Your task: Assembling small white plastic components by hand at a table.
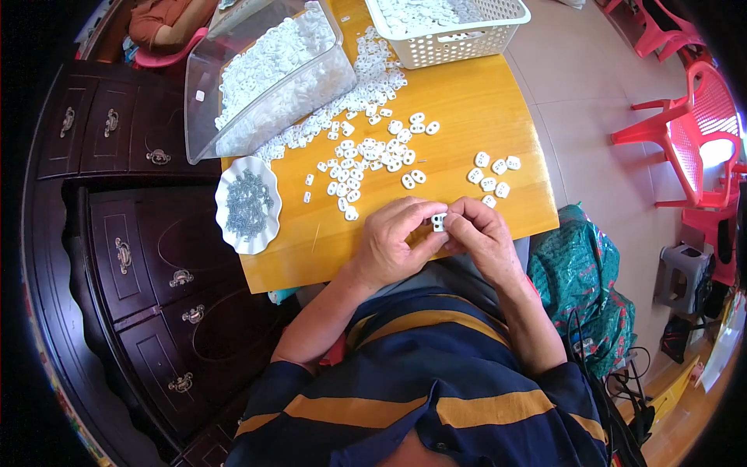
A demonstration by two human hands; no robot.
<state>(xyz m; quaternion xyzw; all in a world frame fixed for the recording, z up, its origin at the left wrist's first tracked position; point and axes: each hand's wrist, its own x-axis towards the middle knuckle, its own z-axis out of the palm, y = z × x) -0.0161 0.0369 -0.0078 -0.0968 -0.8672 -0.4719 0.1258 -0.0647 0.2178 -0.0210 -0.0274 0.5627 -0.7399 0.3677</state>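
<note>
Between my fingertips, just above the table's near edge, is a small white plastic piece with dark holes [439,222]. My left hand [397,241] pinches it from the left, and my right hand [481,235] closes on its right side. Beyond my hands lies a loose group of white two-holed oval pieces [377,156]. Several similar white pieces [488,184] sit apart on the right of the table. Left of my left hand, a white scalloped dish [225,231] holds many small grey metal parts [247,204], too small to name.
A clear plastic bin [204,101] and a cream perforated basket [459,43], both full of white pieces, stand on the wooden table's [303,265] far side. Dark drawers [148,265] flank it. A green bag [583,280] and red chair [689,124] are at right. Another person's arm [183,23] shows far left.
</note>
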